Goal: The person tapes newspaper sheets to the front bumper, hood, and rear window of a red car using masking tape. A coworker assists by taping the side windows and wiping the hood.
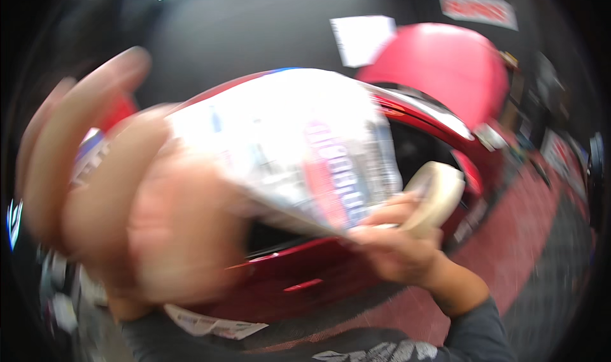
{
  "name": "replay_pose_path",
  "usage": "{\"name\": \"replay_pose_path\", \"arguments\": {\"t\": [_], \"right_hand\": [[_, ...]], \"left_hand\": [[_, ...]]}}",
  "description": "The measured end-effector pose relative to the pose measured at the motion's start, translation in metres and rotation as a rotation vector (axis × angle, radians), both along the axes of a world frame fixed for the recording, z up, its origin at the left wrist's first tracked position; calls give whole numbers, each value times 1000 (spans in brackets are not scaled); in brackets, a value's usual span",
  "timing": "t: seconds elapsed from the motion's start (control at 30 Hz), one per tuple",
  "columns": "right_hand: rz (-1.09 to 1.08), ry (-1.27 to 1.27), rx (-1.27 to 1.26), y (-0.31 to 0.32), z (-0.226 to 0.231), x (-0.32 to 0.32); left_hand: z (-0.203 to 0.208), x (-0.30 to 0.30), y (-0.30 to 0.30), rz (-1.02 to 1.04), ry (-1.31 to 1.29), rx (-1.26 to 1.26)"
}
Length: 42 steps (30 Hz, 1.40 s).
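A printed paper sheet, like newspaper (273,133), stretches across the dark opening of a red car (305,276). My right hand (404,250) is closed around a roll of cream masking tape (439,196), its fingers also at the sheet's near right corner. Large and close on the left, my left hand (165,228) is smeared by motion. Its fingers spread upward and apart, beside the sheet's left edge; I see nothing held in them. More red and printed paper shows between those fingers.
A rounded red panel (439,69) stands beyond the car in front of a dark wall with white sheets. Another piece of printed paper (216,327) hangs low near my left forearm. The floor (519,228) is red and grey; blurred items line both sides.
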State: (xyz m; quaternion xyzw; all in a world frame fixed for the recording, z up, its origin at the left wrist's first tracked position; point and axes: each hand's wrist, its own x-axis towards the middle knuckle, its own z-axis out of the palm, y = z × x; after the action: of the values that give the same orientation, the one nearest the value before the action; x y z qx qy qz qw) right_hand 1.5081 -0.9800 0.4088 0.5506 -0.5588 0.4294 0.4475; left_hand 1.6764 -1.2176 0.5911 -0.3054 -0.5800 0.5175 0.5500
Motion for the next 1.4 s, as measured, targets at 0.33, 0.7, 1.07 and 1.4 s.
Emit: {"name": "replay_pose_path", "arguments": {"t": [0.33,0.7,1.07,1.4], "right_hand": [[6,-660,13,356,-208,61],[259,-1531,-68,629,-305,98],[-106,-1653,-77,880,-338,-99],[-364,-1490,4,1126,-304,-324]], "left_hand": [[-51,-97,311,-327,-187,79],[-160,-285,624,-765,-661,365],[-251,-552,812,-932,-748,661],[-236,-759,1036,-1001,-720,768]]}}
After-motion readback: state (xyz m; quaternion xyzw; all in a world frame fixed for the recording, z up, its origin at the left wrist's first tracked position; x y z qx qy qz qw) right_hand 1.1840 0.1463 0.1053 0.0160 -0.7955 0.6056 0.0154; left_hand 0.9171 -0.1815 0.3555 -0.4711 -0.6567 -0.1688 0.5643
